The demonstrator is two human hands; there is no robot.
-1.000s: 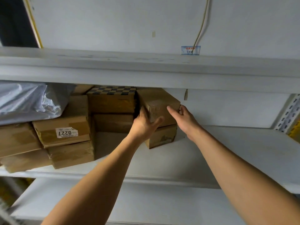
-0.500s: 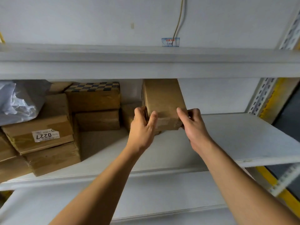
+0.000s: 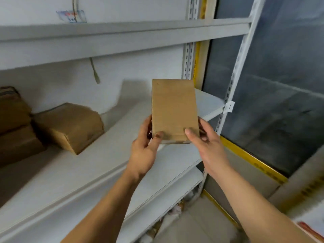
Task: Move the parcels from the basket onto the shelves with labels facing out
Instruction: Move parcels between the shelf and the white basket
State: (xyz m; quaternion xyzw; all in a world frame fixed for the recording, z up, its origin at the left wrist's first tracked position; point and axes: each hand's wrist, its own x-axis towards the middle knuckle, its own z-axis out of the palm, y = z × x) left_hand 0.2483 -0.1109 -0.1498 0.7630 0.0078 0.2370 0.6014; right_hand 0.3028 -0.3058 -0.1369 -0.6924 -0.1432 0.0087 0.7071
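The small cardboard parcel (image 3: 174, 109) looks stiff and light, judging by how easily two hands carry it by its lower end; its plain faces are probably smooth enough to slip, so the low corners and side edges seem the sound place to hold. No label shows on the face turned this way. It is held upright in the air, above the right part of the middle shelf (image 3: 73, 172), not resting on it. The left hand (image 3: 142, 151) grips its lower left corner, thumb on the front; the right hand (image 3: 207, 146) grips the lower right corner likewise. Far left, another brown box (image 3: 70, 127) lies tilted on the shelf, well apart.
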